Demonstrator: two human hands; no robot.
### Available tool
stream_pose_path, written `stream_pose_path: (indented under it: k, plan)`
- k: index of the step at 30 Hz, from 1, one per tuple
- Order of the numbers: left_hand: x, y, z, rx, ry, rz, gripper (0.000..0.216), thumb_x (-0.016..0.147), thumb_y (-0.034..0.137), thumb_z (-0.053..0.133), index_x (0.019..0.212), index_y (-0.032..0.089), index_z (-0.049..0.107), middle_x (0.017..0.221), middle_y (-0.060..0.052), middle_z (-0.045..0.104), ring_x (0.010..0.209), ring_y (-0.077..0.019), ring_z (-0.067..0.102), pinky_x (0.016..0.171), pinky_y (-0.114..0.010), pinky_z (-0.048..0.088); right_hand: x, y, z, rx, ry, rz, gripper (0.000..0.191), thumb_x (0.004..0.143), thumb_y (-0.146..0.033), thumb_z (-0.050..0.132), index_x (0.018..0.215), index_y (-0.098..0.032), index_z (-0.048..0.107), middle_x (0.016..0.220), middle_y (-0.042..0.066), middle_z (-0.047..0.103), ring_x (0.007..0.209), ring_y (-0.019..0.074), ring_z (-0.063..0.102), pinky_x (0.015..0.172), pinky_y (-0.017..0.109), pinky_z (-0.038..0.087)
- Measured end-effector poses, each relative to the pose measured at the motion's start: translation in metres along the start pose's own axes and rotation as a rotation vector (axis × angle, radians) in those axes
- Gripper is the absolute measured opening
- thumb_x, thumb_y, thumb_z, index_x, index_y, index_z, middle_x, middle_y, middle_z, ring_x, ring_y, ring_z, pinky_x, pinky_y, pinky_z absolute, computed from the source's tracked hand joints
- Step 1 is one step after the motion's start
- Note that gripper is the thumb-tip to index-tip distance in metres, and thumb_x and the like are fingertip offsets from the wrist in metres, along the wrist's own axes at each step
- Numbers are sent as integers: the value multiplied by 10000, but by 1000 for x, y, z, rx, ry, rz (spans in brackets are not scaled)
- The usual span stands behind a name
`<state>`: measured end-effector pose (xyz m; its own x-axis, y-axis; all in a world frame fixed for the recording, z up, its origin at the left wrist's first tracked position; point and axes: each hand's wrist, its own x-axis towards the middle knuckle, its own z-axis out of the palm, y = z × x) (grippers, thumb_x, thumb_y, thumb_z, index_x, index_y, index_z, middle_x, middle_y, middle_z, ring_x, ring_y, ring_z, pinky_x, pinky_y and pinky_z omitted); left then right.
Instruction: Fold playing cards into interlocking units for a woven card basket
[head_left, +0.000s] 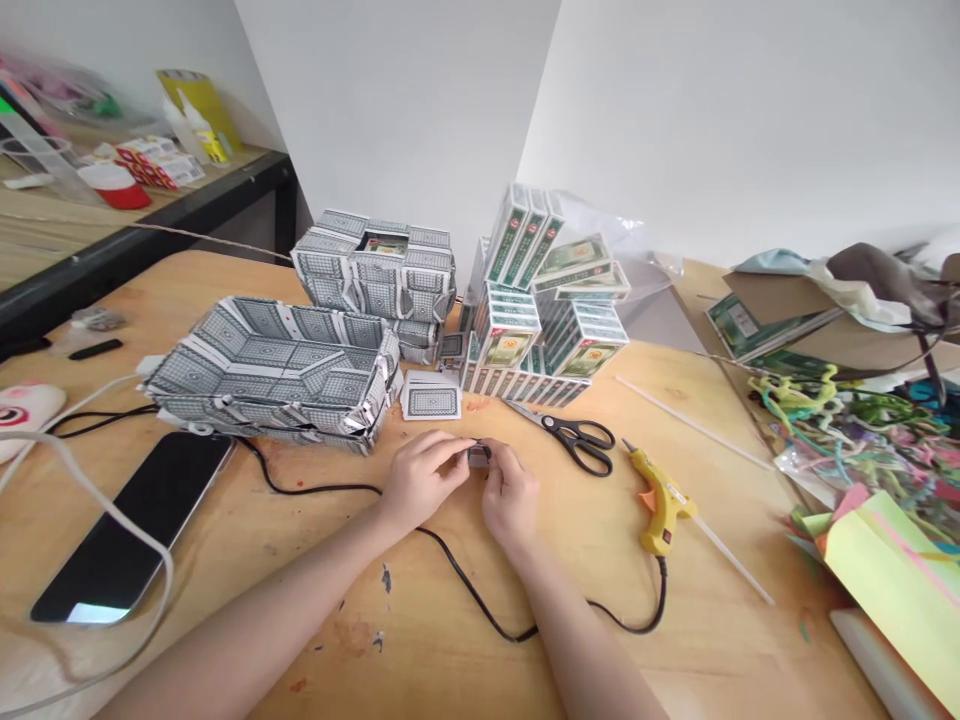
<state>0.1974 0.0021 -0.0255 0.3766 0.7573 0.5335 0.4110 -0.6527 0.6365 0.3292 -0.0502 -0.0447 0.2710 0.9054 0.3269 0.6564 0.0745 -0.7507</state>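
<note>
Clearly, both forearms come up from the bottom edge and lean inward, the left at a low slant, the right steeper, so that the left hand (427, 482) and the right hand (511, 492) nearly meet over the middle of the table (420, 655). Both are pinched, thumb against curled fingers, on one small dark-edged piece (478, 457); it sits between the fingertips, just in front of one pile of playing cards (432, 401), its full shape hidden. One pair of scissors (556, 426) lies beyond the right hand, one yellow glue gun (663, 512) to its right, with two white glue sticks (694, 422), one loose, one in the gun. One phone (112, 552) lies at left, near one open card-built tray (255, 418); one card-built box (322, 275) stands behind. Three card packs (529, 242) stand atop the stack
</note>
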Motion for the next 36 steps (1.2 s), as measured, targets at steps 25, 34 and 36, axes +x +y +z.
stream_pose_path:
  k: [25, 34, 36]
  plan:
    - [3, -7, 3, -302, -90, -313, 496, 753, 156, 527, 1236, 181, 414, 1083, -83, 607, 947, -171, 591, 863, -328, 476, 10, -6, 2, 515, 6, 299, 198, 837, -340, 436, 911, -184, 534, 858, 52, 617, 761, 162, 588, 701, 293, 485]
    - [4, -11, 5, -631, -156, -461, 313, 808, 288, 496, 1075, 145, 575, 1062, -95, 633, 986, -207, 587, 885, -372, 468, 14, 0, 7, 764, 21, 424, 251, 790, -440, 504, 830, -196, 463, 820, 34, 571, 727, 154, 564, 632, 277, 475]
    - [5, -12, 4, -632, -147, -476, 276, 789, 286, 521, 1014, 147, 598, 1009, -83, 651, 938, -200, 604, 853, -355, 482, 14, 2, 7, 706, 22, 408, 244, 783, -431, 522, 791, -192, 470, 754, 12, 550, 677, 136, 535, 621, 260, 456]
